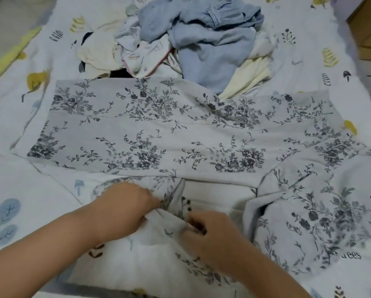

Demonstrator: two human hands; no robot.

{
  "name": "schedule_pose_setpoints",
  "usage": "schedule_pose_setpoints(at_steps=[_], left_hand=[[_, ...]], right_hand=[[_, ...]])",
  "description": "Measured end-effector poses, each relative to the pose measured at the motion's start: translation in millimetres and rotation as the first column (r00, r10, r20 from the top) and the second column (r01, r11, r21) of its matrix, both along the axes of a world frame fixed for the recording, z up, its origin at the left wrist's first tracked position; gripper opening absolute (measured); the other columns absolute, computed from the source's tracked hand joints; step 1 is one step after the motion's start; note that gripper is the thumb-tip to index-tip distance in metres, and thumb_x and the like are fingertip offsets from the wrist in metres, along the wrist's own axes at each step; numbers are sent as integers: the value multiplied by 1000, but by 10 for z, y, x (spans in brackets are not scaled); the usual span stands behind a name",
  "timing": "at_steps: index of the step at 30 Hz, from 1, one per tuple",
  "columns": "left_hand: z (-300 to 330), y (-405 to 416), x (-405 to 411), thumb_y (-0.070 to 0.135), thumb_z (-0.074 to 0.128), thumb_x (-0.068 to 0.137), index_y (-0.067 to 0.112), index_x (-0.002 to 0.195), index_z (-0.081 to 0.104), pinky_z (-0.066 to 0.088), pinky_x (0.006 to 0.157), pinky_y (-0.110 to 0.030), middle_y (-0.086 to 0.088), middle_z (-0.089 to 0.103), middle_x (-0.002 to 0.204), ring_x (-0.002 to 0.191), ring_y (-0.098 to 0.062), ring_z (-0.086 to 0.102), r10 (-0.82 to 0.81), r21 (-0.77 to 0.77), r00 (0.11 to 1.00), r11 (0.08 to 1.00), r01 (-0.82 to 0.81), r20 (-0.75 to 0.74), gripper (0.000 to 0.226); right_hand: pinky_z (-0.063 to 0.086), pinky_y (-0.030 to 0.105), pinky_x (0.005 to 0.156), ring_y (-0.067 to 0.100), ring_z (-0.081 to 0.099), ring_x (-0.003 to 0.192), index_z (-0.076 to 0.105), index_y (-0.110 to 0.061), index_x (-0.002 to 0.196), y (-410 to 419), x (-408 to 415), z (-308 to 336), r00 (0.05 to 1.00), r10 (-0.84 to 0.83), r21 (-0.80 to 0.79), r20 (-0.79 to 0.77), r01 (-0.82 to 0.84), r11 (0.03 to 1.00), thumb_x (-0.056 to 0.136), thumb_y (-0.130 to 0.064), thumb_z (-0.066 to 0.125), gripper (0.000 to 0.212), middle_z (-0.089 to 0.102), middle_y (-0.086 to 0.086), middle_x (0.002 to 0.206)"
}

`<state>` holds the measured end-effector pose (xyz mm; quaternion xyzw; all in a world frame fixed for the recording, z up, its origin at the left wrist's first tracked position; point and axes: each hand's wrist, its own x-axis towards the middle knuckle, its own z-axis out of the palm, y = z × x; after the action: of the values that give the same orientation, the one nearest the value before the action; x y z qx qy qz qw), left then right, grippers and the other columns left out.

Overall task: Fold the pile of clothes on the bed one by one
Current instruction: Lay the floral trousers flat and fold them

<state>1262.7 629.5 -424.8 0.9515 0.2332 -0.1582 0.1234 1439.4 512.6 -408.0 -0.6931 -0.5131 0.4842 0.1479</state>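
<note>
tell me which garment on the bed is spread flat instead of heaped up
The grey floral garment, laid out across the bed in front of both hands. The blue, cream and white clothes behind it lie crumpled in a pile.

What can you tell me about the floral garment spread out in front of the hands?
The floral garment is pale grey-blue soft cloth printed with dark blue flower sprays. It lies spread across the bedsheet, one long section flat, its right part crumpled. Its far edge meets the clothes pile. The left hand and right hand pinch its near edge, which is bunched up.
</note>
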Motion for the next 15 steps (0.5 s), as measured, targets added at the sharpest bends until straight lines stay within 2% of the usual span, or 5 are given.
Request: schedule_pose_setpoints(at_steps=[3, 7, 10, 12, 15], left_hand=[[-19, -112, -283, 23, 49, 83, 31, 112, 57, 47, 77, -26, 9, 60, 98, 95, -12, 57, -88, -29, 996, 996, 88, 1, 32], [-297, -156, -404, 50, 58, 84, 28, 116, 54, 40, 88, -26, 5, 53, 112, 108, -13, 48, 9, -344, 980, 936, -78, -200, 39], [-424, -73, -330, 64, 55, 77, 24, 103, 59, 44, 83, -25, 5, 53, 103, 94, -11, 51, 240, -438, 958, 853, -284, -155, 48], [-528, 35, -254, 62, 46, 82, 25, 114, 56, 43, 87, -24, 6, 52, 109, 98, -10, 49, 423, -225, 906, 885, -407, 26, 49], [-685, 190, -160, 54, 48, 87, 19, 131, 41, 44, 90, -30, -1, 53, 120, 107, -17, 50, 639, -76, 766, 769, -635, 64, 56]], right_hand=[[46, 32, 81, 8, 55, 91, 55, -30, 107, 38, -11, -195, 993, -106, -155, 44, 111, 982, 72, -68, 48, 52, 59, -15, 98], [39, 38, 99, 26, 37, 124, 21, -15, 143, 63, -267, -591, 922, 188, -345, 340, -63, 936, 75, -73, 49, 94, 36, 7, 136], [42, 38, 92, 26, 38, 120, 31, -12, 134, 80, -470, -742, 823, 328, -378, 464, -151, 914, 83, -53, 58, 71, 39, 10, 132], [43, 35, 90, 25, 43, 117, 41, -12, 127, 115, -509, -735, 803, 318, -301, 504, -181, 936, 92, -21, 50, 38, 45, 10, 129], [43, 31, 87, 23, 54, 110, 51, -15, 120, 175, -492, -644, 841, 308, -227, 444, -227, 947, 93, -7, 40, 30, 57, 6, 120]])
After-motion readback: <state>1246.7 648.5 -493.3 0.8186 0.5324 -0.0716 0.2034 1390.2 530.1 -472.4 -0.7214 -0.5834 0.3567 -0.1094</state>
